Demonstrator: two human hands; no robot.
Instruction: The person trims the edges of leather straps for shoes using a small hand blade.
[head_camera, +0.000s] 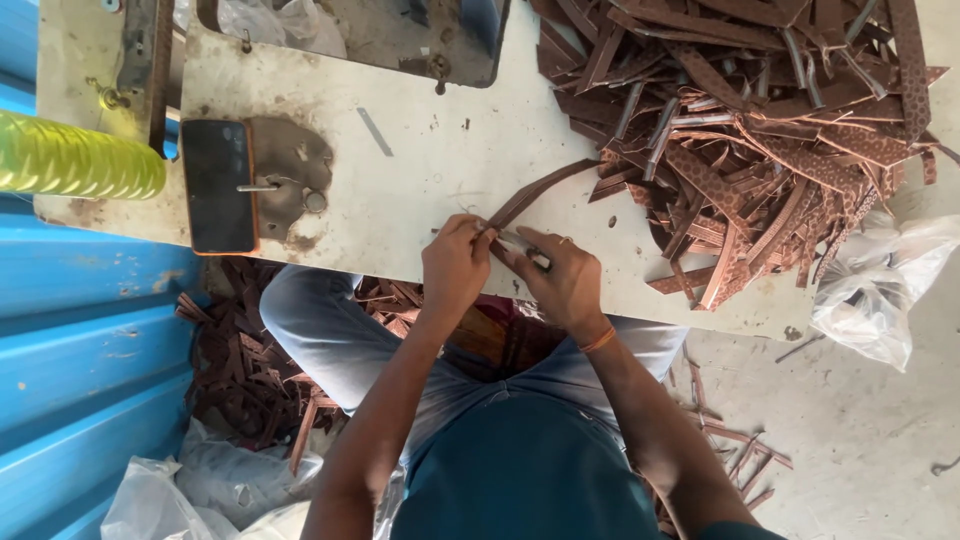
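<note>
A long brown leather-like strip (540, 190) lies slanted on the worn white table (420, 150), its lower end between my two hands. My left hand (455, 262) pinches that end with fingers closed. My right hand (565, 280), with an orange band on the wrist, grips the same end from the other side, and a small pale metal piece shows under its fingers. Both hands touch each other near the table's front edge, above my lap.
A big heap of brown patterned strips (760, 120) fills the table's right side. A dark phone (218, 185) lies at the left, beside a yellow-green ribbed bottle (80, 155). Blue corrugated sheet (90, 330) at left, plastic bags (870, 290) and loose strips (240, 370) on the floor.
</note>
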